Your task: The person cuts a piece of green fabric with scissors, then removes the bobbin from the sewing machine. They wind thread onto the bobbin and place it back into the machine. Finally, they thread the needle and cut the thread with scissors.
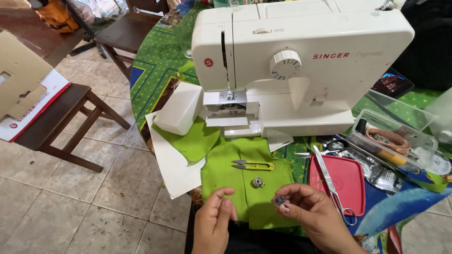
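White sewing machine (301, 61) at the back of the counter (155, 61). Just in front of it, green fabric (245, 183) bearing yellow thread snips (252, 165) and a metal bobbin case (257, 182). Nearer than the fabric, right hand (308, 207) pinching a small bobbin (278, 201); left hand (214, 216) loosely curled, holding nothing visible.

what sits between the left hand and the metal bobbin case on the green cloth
Nothing visible. The left hand is at the near edge of the green cloth, and only bare cloth lies between it and the bobbin case. The yellow thread snips lie beyond it.
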